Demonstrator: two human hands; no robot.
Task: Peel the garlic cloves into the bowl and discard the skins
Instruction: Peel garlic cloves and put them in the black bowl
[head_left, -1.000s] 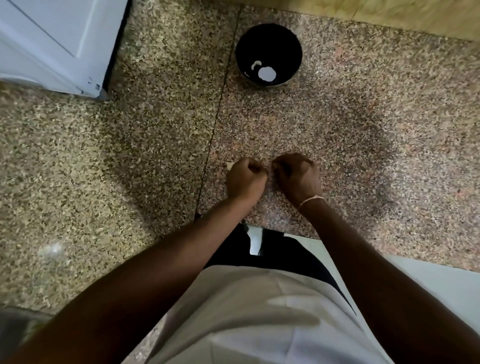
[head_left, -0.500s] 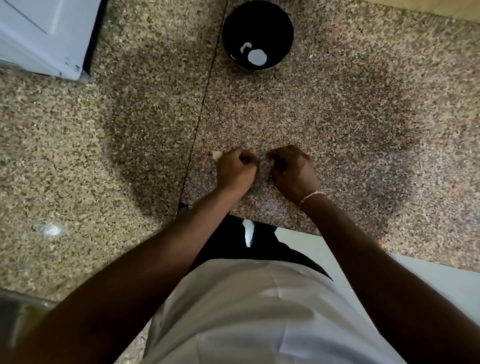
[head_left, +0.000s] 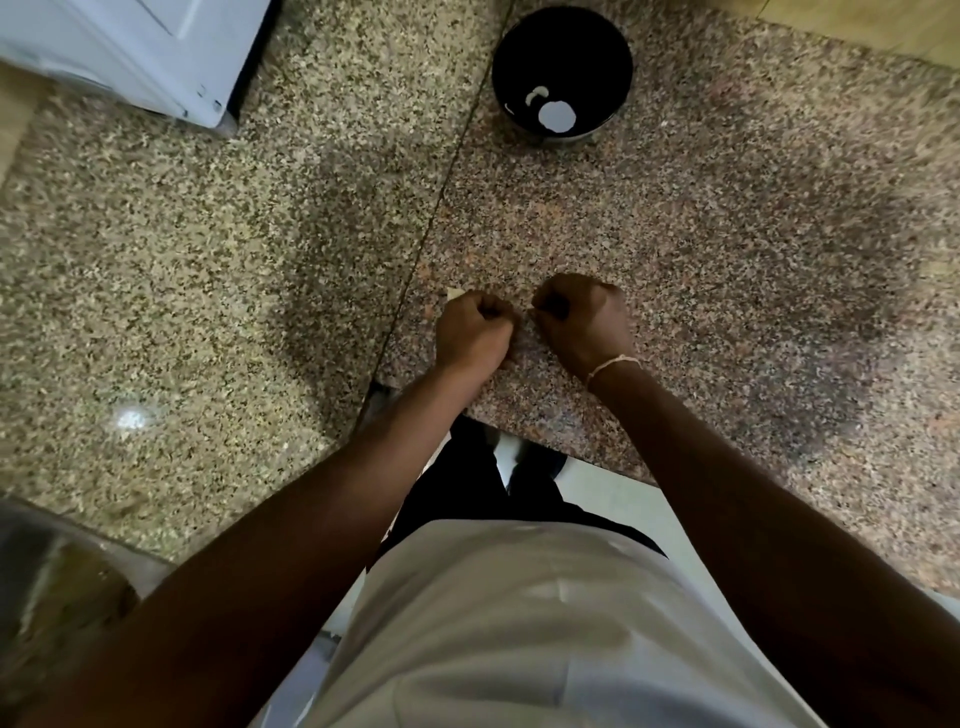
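Observation:
A black bowl (head_left: 563, 31) stands at the back of the speckled stone counter (head_left: 727, 270), with a peeled white garlic clove (head_left: 556, 115) and a smaller white piece in it. My left hand (head_left: 472, 332) is curled into a fist, and a pale tip of a garlic clove (head_left: 454, 292) pokes out at its far left side. My right hand (head_left: 584, 317), with a thin band on the wrist, is curled a finger's width to the right; its thumb and fingertips pinch a small pale scrap of garlic skin (head_left: 531, 312), mostly hidden.
A white appliance corner (head_left: 171, 57) sits at the back left. A seam (head_left: 441, 208) runs across the counter between a lighter left slab and a redder right one. The counter edge (head_left: 545, 452) lies just below my wrists, and a glass vessel (head_left: 47, 571) shows at the lower left.
My two fists were almost touching a second ago; a small gap has opened between them. Both hands stay over the same spot of the counter.

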